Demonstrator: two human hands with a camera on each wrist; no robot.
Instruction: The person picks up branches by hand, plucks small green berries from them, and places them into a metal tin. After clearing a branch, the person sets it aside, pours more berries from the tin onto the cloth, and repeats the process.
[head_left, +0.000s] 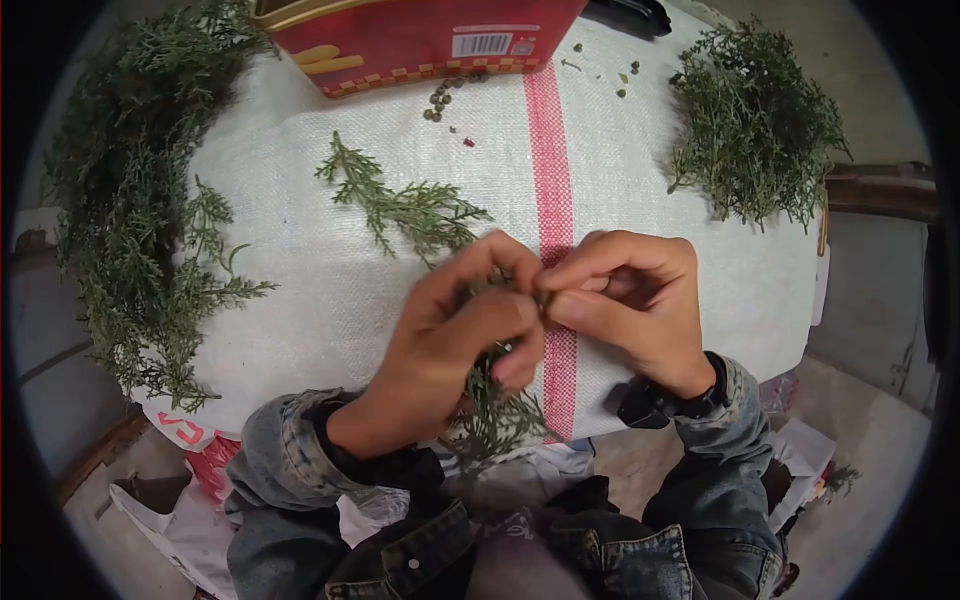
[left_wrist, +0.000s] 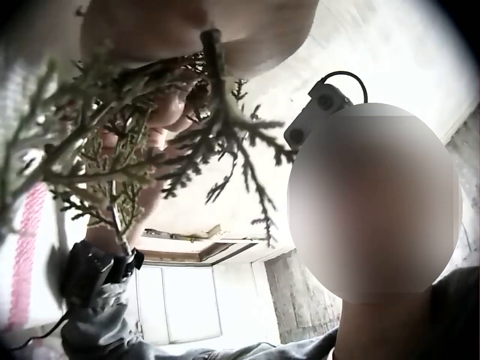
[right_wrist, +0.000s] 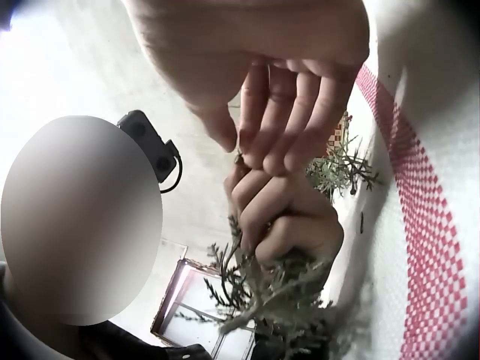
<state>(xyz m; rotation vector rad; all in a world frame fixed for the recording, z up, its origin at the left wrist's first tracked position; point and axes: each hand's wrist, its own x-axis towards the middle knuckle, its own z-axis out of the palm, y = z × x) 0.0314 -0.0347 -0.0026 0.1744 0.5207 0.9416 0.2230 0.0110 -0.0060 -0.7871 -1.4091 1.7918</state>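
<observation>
My left hand (head_left: 450, 330) grips a green evergreen sprig (head_left: 492, 410) over the white woven sack (head_left: 300, 300); the sprig's leafy end hangs below the fist, toward my body. Thumb and index finger of my right hand (head_left: 645, 300) pinch a small brownish cone (right_wrist: 238, 159) right at the left fingertips, its shape mostly covered by the fingers. In the right wrist view the other right fingers curl beside it. Just beyond the left hand lies another evergreen sprig (head_left: 400, 205) on the sack.
A large heap of evergreen branches (head_left: 130, 190) covers the left side; a smaller pile (head_left: 755, 120) lies at the far right. A red tin box (head_left: 420, 50) stands at the back, with several loose round cones (head_left: 437, 102) before it. A black object (head_left: 630, 15) lies beside the tin.
</observation>
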